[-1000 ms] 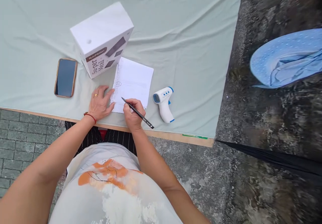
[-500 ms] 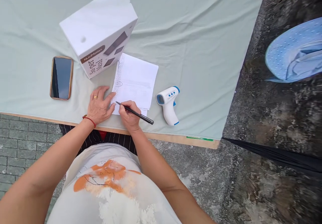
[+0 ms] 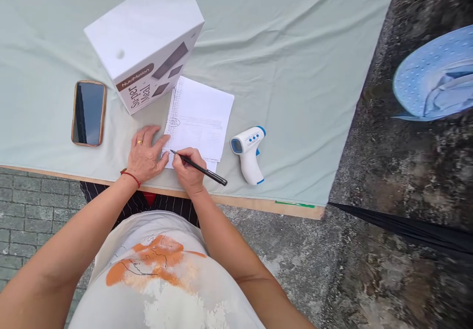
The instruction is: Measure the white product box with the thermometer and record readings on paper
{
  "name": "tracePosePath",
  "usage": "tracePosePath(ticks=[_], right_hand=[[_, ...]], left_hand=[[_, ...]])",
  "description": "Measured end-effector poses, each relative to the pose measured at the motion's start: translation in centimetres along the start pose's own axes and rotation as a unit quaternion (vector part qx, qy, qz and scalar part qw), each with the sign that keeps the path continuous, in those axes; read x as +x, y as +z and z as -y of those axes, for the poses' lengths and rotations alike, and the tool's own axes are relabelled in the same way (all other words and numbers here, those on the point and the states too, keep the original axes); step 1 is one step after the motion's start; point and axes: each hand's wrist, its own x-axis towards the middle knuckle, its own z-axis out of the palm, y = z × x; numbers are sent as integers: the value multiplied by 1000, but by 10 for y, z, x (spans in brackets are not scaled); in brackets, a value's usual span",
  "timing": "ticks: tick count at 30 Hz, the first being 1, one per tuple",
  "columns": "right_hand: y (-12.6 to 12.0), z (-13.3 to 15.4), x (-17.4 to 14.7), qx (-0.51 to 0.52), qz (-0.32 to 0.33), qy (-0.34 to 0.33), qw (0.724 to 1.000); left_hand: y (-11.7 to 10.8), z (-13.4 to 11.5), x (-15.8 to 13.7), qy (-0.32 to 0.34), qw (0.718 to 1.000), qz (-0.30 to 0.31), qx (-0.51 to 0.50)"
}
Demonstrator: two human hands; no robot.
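We've got the pen (image 3: 199,168) pinched in our right hand (image 3: 189,171), fingers curled tight around it, tip down on the near left corner of the paper (image 3: 199,119). Our left hand (image 3: 145,154) lies flat with fingers spread, pressing on the cloth (image 3: 288,73) and just catching the paper's left edge.

Best way to do this bit, we reckon: keep that left hand planted so the sheet doesn't skate on the wrinkly cloth, rest the heel of the right hand on the paper, and press lightly since the fabric underneath gives.

The paper is a white stapled or bound sheaf, slightly skewed, with faint printed lines and a small oval mark near its left margin; the writing is too small to read. It sits close to the near edge of the tabletop, its far left corner touching the box (image 3: 146,48). The pen is slim and black, angled back to our right.

Phone (image 3: 88,113) lies left of the box, thermometer (image 3: 248,152) just right of the paper.
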Motion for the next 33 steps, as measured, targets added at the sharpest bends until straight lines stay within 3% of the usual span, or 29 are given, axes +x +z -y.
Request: tracePosePath(ticks=[7, 13, 33], right_hand=[[-2, 3, 2, -8, 38, -22, 999], [-2, 2, 1, 12, 32, -45, 998], [-1, 1, 2, -35, 49, -39, 997]], left_hand=[[0, -1, 0, -9, 1000, 11, -18], [1, -1, 1, -13, 1000, 12, -18], [2, 0, 1, -9, 1000, 8, -22]])
